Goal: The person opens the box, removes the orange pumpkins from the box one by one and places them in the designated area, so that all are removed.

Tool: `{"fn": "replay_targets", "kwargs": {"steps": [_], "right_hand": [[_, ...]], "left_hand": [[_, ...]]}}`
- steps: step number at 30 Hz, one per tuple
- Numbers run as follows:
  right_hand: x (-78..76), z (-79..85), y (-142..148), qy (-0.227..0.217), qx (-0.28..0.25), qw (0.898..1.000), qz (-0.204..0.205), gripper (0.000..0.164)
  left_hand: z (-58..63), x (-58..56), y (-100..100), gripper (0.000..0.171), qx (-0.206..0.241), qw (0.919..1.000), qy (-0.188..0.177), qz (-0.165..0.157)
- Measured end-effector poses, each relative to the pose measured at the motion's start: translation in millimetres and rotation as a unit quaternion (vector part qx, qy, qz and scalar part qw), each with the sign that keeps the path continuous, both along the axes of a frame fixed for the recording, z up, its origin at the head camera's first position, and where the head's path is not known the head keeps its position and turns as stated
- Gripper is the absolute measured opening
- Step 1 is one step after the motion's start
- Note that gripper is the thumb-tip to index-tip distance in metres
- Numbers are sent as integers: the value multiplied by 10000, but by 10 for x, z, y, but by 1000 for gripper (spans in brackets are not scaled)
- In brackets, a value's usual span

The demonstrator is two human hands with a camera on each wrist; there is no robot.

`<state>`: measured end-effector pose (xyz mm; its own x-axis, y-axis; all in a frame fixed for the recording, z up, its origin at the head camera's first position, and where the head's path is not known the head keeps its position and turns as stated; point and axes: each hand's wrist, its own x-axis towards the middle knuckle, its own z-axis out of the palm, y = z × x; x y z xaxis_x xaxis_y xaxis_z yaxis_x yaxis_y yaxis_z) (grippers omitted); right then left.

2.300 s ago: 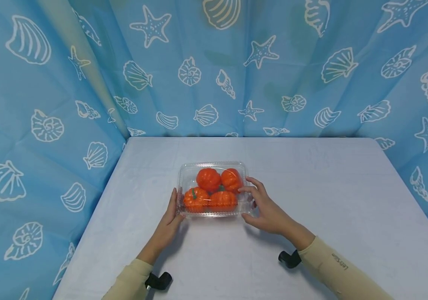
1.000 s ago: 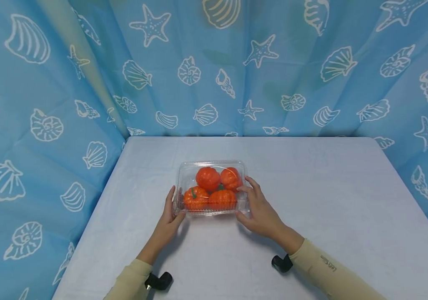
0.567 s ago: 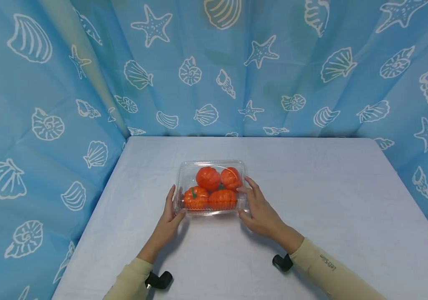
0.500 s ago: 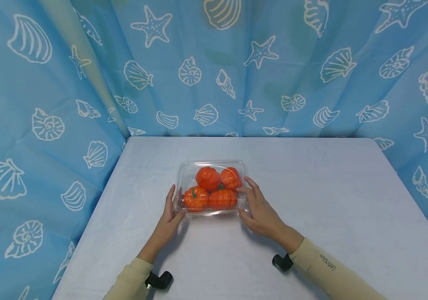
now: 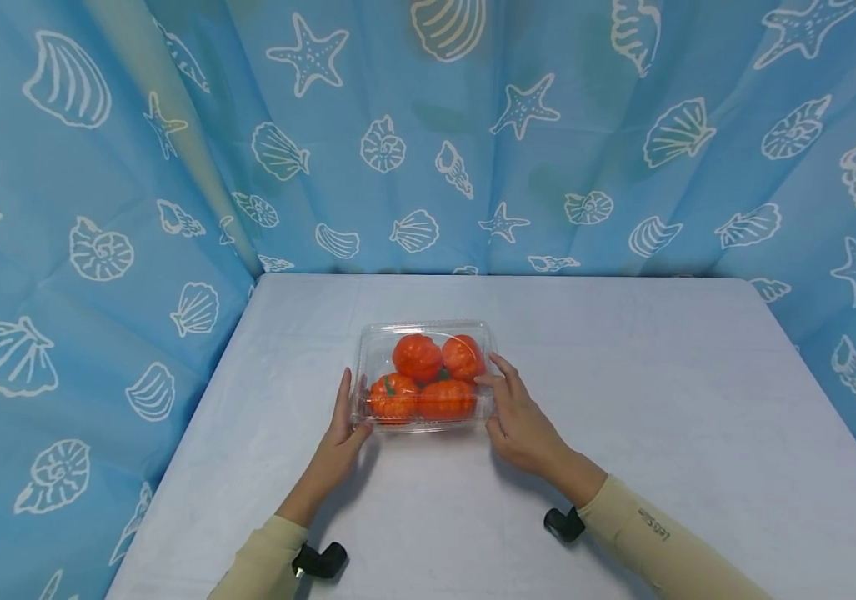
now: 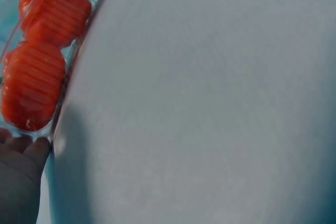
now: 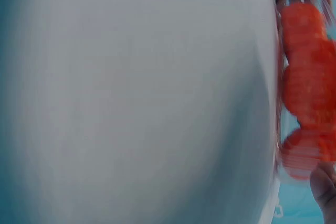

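Note:
A clear plastic clamshell container (image 5: 428, 326) sits near the middle of the table in the head view, its lid down over several small orange pumpkins (image 5: 417, 357), some with green stems. My left hand (image 5: 337, 450) grips its left end, fingers along the side and thumb at the front corner. Around the right end, my right hand (image 5: 528, 429) holds on, index finger at the lid's edge and thumb near the front right corner. In the right wrist view the right thumb (image 7: 323, 184) overlaps the near end of the container. Fingers behind the walls are partly hidden.
A white cloth covers the table (image 5: 660, 375). Blue curtains (image 5: 473, 167) printed with shells and starfish hang behind it and along both sides. A black device (image 5: 320, 560) is strapped at the left wrist, and another black device (image 5: 564, 525) at the right wrist.
The right hand has come slightly left, closer against the container, and its thumb has shifted a little at the front corner. The left hand and the container have barely moved.

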<state>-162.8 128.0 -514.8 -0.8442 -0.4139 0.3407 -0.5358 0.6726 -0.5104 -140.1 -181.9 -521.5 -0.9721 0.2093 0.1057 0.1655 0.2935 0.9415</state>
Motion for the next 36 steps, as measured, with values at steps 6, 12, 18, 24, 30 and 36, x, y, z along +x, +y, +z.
{"fn": "replay_targets", "kwargs": {"steps": [6,12,18,24,30,36], "right_hand": [[-15,44,39,-204,105,9997,124,53],[-16,111,109,-645,49,9976,243,58],[-30,186,183,-895,-7,9954,332,61],[-44,193,272,-939,84,9940,552,69],[-56,174,342,-845,2,9931,809,71],[-71,187,363,-689,-175,9935,887,76]], "left_hand": [[13,13,1,82,1,10000,-66,-11],[-11,6,-14,78,-58,9999,-102,-30],[-12,10,-37,77,-121,9999,-75,-53],[-11,24,-73,78,-93,9999,-123,-50],[-15,37,-127,77,-190,9997,-137,-118],[-27,45,-142,75,-206,9997,-142,-48]]}}
